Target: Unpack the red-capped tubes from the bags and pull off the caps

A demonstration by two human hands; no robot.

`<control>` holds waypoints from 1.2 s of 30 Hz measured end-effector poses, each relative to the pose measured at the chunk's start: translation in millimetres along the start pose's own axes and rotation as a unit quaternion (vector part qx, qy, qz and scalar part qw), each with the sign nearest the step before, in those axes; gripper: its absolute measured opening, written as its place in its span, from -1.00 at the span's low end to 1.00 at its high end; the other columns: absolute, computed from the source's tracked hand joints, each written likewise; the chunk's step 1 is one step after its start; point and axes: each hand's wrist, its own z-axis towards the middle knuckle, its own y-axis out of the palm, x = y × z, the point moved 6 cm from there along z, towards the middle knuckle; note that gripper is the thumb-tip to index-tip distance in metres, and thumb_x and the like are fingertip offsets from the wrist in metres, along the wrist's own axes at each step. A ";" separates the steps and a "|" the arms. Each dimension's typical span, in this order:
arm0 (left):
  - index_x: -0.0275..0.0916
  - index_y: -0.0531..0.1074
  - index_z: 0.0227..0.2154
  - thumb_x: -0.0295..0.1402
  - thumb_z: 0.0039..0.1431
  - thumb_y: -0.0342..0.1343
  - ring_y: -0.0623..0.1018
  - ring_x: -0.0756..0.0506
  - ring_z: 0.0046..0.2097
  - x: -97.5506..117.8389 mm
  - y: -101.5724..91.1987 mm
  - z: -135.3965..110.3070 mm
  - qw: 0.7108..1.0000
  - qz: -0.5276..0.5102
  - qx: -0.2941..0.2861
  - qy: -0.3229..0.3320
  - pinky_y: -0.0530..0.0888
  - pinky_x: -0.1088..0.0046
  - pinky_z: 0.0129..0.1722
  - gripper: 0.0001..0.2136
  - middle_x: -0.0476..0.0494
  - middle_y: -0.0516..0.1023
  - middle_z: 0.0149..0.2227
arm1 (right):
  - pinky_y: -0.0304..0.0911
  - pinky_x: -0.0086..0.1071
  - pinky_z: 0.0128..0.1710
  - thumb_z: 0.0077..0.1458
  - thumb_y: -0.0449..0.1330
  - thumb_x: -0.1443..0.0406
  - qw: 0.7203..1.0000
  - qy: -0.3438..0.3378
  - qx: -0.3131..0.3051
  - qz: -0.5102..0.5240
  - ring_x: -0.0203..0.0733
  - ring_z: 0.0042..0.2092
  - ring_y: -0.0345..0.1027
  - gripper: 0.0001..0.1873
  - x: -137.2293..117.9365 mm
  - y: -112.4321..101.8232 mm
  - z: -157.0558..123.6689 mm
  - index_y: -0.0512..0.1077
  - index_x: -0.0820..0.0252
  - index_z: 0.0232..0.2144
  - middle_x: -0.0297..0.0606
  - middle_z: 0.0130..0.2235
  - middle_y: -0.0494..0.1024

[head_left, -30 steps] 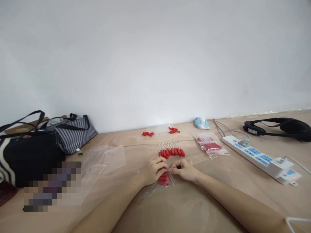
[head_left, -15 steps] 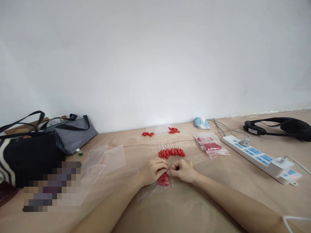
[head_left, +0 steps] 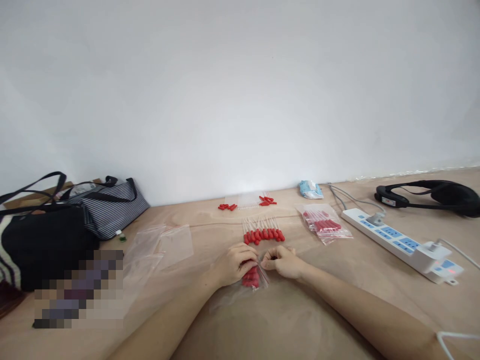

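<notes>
1. Clear bag point(head_left: 262, 281) of red pieces point(head_left: 250, 278) lies on the table point(head_left: 285, 320); half covered, its long axis can't be told.
2. Left hand point(head_left: 235, 265) curls over the bag, gripping it.
3. Red-ended sticks point(head_left: 264, 234) beyond it aim their pale shafts at the wall point(head_left: 240, 100).
4. Right hand point(head_left: 284, 262) is curled, whether on plastic I can't tell; its fingertips point(head_left: 267, 265), against the left's half a second ago, now sit slightly apart.
5. Black headset point(head_left: 454, 197) carries a label point(head_left: 388, 201) too small to read.
</notes>
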 end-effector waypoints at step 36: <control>-0.29 0.39 -0.41 -0.48 0.21 -0.24 0.42 0.01 -0.35 8.2 -0.7 -0.5 0.985 0.152 0.022 0.080 0.35 0.52 -0.34 -0.73 -0.11 0.48 -0.39 | 0.00 -0.33 -0.25 -0.02 0.00 0.44 0.791 -0.498 0.254 -0.247 -0.30 -0.38 0.12 -0.85 -36.3 1.8 -37.5 0.33 0.17 -0.48 -0.35 -0.50 0.32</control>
